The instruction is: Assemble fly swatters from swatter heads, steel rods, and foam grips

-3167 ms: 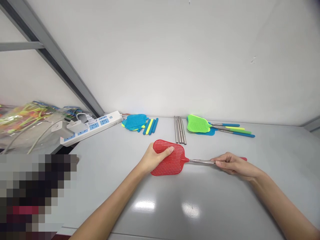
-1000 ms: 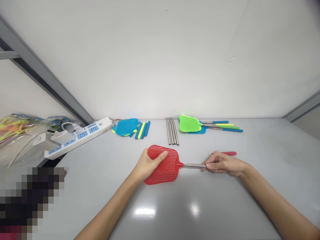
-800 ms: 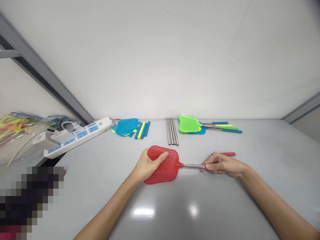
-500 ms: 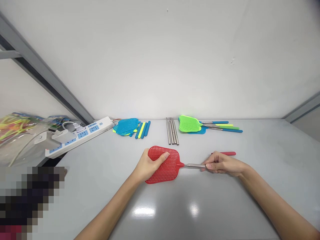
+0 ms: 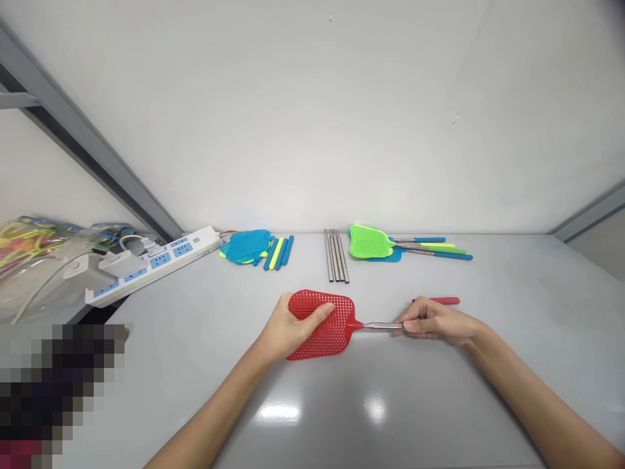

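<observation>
My left hand grips a red perforated fly swatter head, thumb on top and fingers hidden beneath. A metal rod joins the head's narrow neck and runs right into my right hand, which pinches it between thumb and fingers. The rod's far end is hidden in that hand. Just behind the right hand, a red handle grip lies on the table, its left end covered by the fingers.
At the back stand out blue and yellow swatter heads, blue and yellow handle grips, several metal rods and swatters with handles, a green one uppermost. A white power strip with plugged-in adapters and a plastic bag are at left.
The red swatter head has shifted slightly right toward my right hand, and less of the rod shows between. Both hands keep their grip.
</observation>
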The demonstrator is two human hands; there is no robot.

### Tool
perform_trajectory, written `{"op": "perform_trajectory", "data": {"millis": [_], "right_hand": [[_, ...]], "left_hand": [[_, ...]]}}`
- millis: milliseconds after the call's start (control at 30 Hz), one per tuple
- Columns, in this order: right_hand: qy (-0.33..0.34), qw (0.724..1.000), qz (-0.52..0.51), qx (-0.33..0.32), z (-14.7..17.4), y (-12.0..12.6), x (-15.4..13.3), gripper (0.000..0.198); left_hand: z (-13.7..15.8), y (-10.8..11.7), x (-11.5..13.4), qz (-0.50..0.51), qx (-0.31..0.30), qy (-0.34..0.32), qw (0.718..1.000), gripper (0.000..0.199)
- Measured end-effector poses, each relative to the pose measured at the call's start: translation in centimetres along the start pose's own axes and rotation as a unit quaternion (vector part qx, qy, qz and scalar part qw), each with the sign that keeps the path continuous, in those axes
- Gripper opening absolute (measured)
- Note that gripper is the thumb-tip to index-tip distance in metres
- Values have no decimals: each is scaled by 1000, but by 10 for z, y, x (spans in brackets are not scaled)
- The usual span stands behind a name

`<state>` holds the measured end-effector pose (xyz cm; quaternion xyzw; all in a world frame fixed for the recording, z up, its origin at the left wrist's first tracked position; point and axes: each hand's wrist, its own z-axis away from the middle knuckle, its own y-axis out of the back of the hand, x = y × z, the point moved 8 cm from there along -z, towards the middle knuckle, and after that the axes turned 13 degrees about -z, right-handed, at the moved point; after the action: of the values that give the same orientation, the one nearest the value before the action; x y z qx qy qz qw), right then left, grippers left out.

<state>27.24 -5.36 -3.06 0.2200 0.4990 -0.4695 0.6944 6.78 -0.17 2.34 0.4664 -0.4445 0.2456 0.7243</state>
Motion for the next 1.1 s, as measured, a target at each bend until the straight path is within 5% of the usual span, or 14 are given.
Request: {"op": "perform_trajectory", "data": {"millis": [1100], "right_hand": [[-32, 999, 6, -9, 1, 1, 4, 33]], "left_hand": [[-9, 0, -13, 55, -5, 29, 998, 32]]}}
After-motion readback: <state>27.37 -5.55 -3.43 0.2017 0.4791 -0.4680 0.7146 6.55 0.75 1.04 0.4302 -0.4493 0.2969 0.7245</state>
